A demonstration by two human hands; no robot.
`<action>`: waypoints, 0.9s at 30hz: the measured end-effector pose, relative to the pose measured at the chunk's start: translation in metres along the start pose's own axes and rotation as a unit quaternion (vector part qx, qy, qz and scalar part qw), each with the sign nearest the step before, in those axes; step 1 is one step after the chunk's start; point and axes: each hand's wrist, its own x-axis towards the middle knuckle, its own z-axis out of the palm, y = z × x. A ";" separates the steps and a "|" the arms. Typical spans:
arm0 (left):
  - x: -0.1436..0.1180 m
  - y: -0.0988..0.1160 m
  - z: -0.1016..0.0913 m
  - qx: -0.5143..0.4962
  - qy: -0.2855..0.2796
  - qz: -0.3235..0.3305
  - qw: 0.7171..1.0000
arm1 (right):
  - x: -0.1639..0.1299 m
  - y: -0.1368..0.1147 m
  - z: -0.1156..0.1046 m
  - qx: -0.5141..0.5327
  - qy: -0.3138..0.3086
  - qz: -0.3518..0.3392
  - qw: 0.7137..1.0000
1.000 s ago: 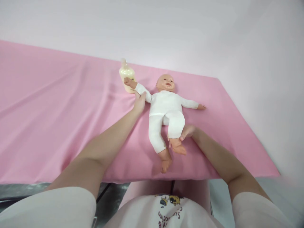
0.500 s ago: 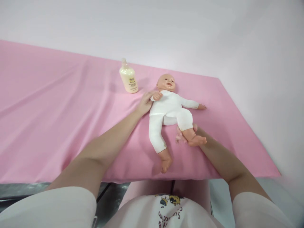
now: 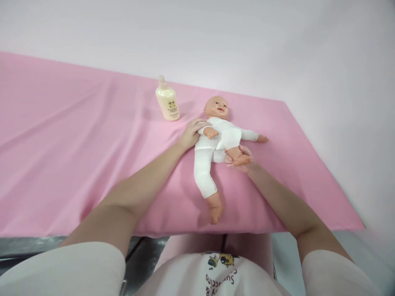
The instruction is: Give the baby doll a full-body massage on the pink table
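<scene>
Pink sheeting [image 3: 77, 135] covers the desk, with a pale background [image 3: 277, 49] beyond it. On it a doll [image 3: 220, 125] in white lies face up, head towards twelve o'clock, one leg stretched towards six and one arm towards three. At its nine o'clock, the left hand [image 3: 191, 135] has its fingers lapped over the other arm, holding it bent across the body. At five o'clock, the right hand [image 3: 248, 165] wraps the raised leg by the ankle, knee folded over the belly. At ten, apart from the doll, stands a cream bottle [image 3: 168, 102] with a yellow cartoon label, its print too small to read. Nearest six, a white shirt [image 3: 262, 275] shows "ccino" and "y &", upside down.
</scene>
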 end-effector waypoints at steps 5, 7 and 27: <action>-0.001 0.000 0.001 -0.047 0.027 -0.028 0.998 | -0.006 0.002 -0.001 -0.020 -0.014 0.019 1.000; -0.001 -0.004 0.002 -0.083 0.062 -0.063 0.993 | -0.009 0.005 -0.005 -0.025 -0.089 0.030 0.995; -0.005 -0.061 0.008 -0.166 0.164 -0.177 0.956 | -0.007 -0.005 0.018 -0.196 -0.278 0.299 0.892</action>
